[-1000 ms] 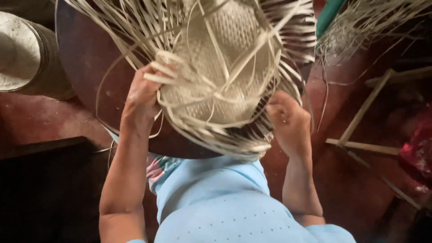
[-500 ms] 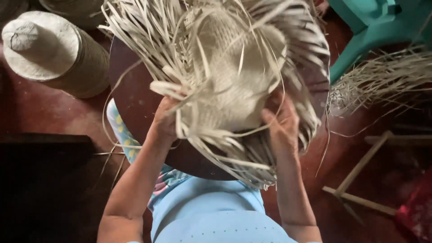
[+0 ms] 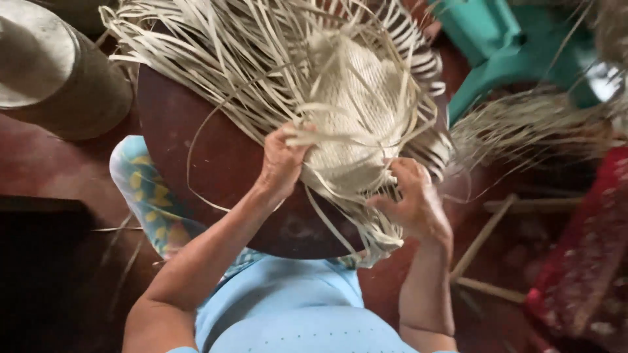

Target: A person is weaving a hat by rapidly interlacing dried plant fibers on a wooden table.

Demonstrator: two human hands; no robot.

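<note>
Straw strands still loose: we are mid-weave on the hat point(image 3: 347, 117), left hand point(image 3: 282, 163) pinching strands, right hand point(image 3: 415, 202) half-open against the fringe; next, tuck one.

The woven piece point(image 3: 353, 124) lies on the round board point(image 3: 209, 163) between the hands, left hand point(image 3: 282, 163), right hand point(image 3: 412, 202). A stool point(image 3: 497, 59) stands beyond the right hand; a drum point(image 3: 59, 72) sits far left.
</note>
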